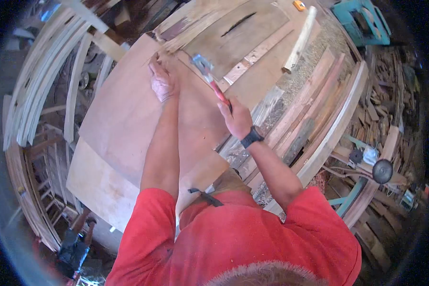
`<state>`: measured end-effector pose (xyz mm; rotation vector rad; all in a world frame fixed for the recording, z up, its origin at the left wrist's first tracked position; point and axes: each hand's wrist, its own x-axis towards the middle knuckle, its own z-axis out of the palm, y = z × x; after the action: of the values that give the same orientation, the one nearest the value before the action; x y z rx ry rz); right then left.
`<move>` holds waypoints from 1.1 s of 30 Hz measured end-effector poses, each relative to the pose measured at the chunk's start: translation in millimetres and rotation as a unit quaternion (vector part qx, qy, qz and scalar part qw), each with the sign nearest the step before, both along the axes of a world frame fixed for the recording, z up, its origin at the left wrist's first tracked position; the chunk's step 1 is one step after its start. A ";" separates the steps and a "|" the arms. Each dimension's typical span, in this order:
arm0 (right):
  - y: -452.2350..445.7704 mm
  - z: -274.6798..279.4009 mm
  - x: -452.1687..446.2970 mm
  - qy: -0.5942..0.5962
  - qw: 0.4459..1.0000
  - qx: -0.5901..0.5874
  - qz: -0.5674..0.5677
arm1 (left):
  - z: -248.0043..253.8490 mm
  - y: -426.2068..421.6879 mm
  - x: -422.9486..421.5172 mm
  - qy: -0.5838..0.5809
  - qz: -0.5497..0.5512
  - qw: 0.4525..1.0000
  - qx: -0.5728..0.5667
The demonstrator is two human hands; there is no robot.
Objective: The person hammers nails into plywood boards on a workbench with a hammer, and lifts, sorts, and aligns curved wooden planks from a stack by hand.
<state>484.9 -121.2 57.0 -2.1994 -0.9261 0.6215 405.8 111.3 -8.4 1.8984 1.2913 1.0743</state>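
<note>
My right hand (237, 117) is wrapped round the red and black handle of a hammer (213, 85), whose metal head points up and left over the boards. A dark watch sits on that wrist. My left hand (163, 81) is at the upper edge of a reddish plywood sheet (124, 105), beside a splintered strip of wood (188, 35); its fingers are bunched, and what they hold, if anything, is too small to make out. Past the hammer lies a brown panel (238, 35) with a dark slit in it.
A pale wooden stick (301, 40) and an orange tape measure (299, 5) lie at the upper right. Long planks (300, 109) run along the right side. Curved pale strips (47, 71) stand at the left. A teal machine (362, 21) is at the top right.
</note>
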 end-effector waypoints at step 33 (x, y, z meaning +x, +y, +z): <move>-322.8 -43.4 -178.7 -0.052 0.937 -0.107 -0.328 | -43.3 -15.8 -10.0 0.319 -0.322 0.837 0.307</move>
<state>306.2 -444.1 13.5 -2.5536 -0.1292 0.2910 395.8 95.5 -51.6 3.0522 0.4621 0.5126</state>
